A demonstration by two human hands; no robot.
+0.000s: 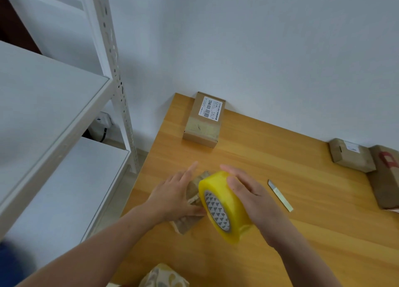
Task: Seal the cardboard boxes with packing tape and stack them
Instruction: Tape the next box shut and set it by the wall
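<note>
Head view: four boxes sit on the table (302, 232). The left hand (172, 196) presses flat, fingers straight, on the small box (183, 224) at the near left. The right hand (257, 202) grips the one tape roll (218, 204), touching that box. The labelled box (205, 122) sits at the back. The grey-tagged box (349, 157) and the red-marked box (386, 178) lie at the right edge, with one blade (280, 195) near the right hand.

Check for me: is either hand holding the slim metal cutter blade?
No, the slim metal cutter blade lies untouched on the wooden table, apart from the right hand, which grips the yellow roll of packing tape.

Yellow tape (236, 215), brown box (203, 129) w/ white label (210, 109), orange-tan table (280, 157).
</note>
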